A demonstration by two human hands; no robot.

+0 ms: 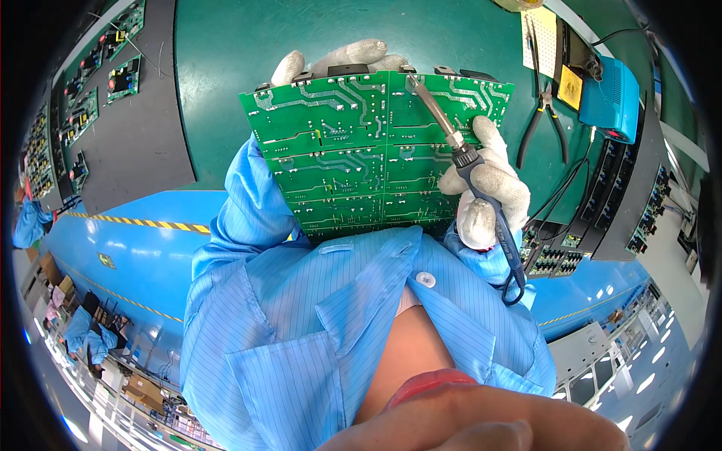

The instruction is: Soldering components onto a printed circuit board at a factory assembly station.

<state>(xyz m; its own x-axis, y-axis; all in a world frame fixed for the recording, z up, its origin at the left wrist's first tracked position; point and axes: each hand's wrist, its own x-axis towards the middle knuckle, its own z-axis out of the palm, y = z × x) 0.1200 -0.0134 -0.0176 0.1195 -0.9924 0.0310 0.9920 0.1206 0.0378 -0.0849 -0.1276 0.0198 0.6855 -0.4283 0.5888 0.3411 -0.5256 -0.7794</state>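
Observation:
A large green circuit board panel (338, 150) is held up tilted, its soldered underside facing me. Behind its far edge, my left hand (350, 56) in a white glove grips it; the gloved fingers show over the top and the palm is hidden by the board. My right hand (492, 184), gloved too, is closed around the dark handle of a soldering iron (489, 199). The iron's tip points up and left at the panel's far edge, near its middle; whether it touches the board I cannot tell. Dark components stick out beyond that edge.
Black-handled cutters (543, 128) and tweezers (535, 56) lie on the green mat (226, 45) at right, beside a blue soldering station (611, 98) and yellow sponge (571, 89). A cable (560, 195) loops there. Small boards (124, 79) sit on a dark sheet (143, 143) at left.

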